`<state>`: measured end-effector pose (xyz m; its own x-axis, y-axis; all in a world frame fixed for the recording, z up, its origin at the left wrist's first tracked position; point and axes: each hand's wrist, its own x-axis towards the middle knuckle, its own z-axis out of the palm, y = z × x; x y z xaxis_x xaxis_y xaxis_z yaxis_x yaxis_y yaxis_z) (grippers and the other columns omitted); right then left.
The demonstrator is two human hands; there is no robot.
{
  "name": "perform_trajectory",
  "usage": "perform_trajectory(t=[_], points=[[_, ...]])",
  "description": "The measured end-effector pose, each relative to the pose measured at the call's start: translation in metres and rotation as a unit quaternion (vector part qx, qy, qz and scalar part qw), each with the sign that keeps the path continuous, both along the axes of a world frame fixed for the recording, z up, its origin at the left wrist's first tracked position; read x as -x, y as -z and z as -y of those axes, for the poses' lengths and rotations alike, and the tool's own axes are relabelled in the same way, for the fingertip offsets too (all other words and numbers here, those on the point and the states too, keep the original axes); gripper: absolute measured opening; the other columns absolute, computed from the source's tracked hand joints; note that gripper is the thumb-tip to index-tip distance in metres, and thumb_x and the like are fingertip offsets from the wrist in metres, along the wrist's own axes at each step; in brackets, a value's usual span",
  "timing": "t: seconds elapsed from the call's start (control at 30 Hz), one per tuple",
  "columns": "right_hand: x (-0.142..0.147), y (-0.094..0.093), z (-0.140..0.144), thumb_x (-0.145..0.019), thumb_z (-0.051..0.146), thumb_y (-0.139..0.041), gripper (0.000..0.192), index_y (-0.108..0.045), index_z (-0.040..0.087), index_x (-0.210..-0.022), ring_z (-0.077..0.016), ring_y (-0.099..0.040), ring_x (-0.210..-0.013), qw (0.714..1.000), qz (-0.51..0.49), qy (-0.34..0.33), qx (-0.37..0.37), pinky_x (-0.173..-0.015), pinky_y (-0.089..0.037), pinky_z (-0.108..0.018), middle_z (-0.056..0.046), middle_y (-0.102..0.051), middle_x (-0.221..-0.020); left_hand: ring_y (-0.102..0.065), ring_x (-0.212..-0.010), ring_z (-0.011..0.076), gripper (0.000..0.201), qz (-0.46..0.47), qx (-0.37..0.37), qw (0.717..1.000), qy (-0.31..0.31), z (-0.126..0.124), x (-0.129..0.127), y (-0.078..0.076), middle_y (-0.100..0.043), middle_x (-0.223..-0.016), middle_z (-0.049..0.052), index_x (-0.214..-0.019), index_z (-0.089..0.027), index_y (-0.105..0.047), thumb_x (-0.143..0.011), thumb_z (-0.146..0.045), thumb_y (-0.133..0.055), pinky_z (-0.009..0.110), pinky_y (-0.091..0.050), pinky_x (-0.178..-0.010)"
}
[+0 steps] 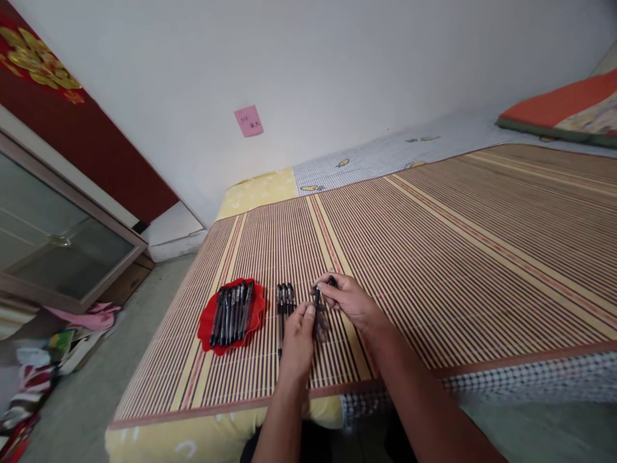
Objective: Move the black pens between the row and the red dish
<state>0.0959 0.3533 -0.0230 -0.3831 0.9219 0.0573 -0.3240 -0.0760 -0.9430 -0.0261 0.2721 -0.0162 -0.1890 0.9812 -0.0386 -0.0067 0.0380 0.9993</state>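
Note:
My left hand [297, 341] and my right hand [348, 299] meet over a striped bamboo mat [434, 257] on a bed. Between them they hold a dark pen [318, 314]: the left fingers pinch its lower part, the right fingers grip its top end. A small black piece, perhaps a cap [332, 281], sticks out above my right fingers. Just left of my left hand lie three black pens [284, 301] side by side on the mat. Further left a red dish [207, 321] carries several black pens [232, 311].
The mat's front edge runs just under my wrists, with the floor [87, 399] below. A glass-fronted cabinet [58, 244] and a heap of cloth [43, 347] stand at the left. A folded orange quilt [563, 106] lies at the far right. A pink note [249, 121] hangs on the wall.

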Motion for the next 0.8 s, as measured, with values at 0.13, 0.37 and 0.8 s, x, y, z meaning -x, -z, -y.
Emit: perform_trajectory(t=[0.13,0.37,0.8], points=[[0.0015,0.0012,-0.0002,-0.075,0.049,-0.073,0.031,-0.064,0.019,-0.078,-0.0089,-0.037,-0.048,1.000,0.019,-0.001,0.004,-0.045,-0.026,-0.023,0.007,-0.045,-0.053,-0.044,-0.046,0.0082,0.045,0.119,0.034,0.992,-0.018,-0.0013,-0.0036,-0.0024,-0.052,-0.061,-0.006,-0.086,-0.018,-0.054,-0.074,-0.056,-0.076,0.020,-0.036,-0.045],[0.0010,0.0043,-0.0010,-0.076,0.048,-0.074,0.030,-0.065,0.019,-0.082,-0.0087,-0.037,-0.049,1.000,0.010,-0.016,0.001,-0.047,-0.026,-0.024,0.007,-0.046,-0.053,-0.040,-0.044,0.0064,0.048,0.205,0.076,0.976,0.019,-0.0007,-0.0037,-0.0044,-0.050,-0.056,-0.007,-0.082,-0.017,-0.054,-0.069,-0.054,-0.080,0.017,-0.033,-0.041],[0.0016,0.0000,0.0002,-0.067,0.039,-0.082,0.031,-0.063,0.019,-0.082,-0.0052,-0.034,-0.047,0.988,-0.128,-0.023,0.078,-0.045,-0.021,-0.022,0.002,-0.062,-0.071,-0.044,-0.046,0.0065,0.050,0.221,0.102,0.969,0.050,-0.0005,-0.0002,-0.0007,-0.056,-0.061,-0.003,-0.080,-0.016,-0.056,-0.066,-0.056,-0.082,0.017,-0.031,-0.041]])
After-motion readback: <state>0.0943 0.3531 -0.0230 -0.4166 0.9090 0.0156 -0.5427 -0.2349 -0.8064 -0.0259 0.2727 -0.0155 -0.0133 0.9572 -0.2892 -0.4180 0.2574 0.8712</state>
